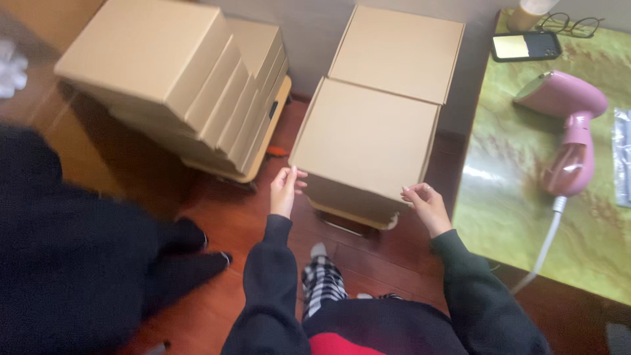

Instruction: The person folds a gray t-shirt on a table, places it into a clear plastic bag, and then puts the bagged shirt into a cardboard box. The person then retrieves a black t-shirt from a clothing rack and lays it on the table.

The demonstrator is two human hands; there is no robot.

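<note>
A tall stack of flat brown cardboard boxes (365, 135) stands on the floor right in front of me. My left hand (284, 190) touches the near left corner of the top box, fingers apart. My right hand (426, 207) rests against the stack's near right corner, fingers loosely curled. Neither hand carries anything. Both arms wear dark sleeves. A second stack of the same boxes (401, 49) stands just behind the first, against the wall.
A leaning, fanned stack of cardboard boxes (177, 79) stands at the left. A green marble-patterned table (519, 217) at the right holds a pink handheld steamer (568, 135), a phone (526, 46) and glasses (572, 25). Another person in black (79, 263) is at the lower left.
</note>
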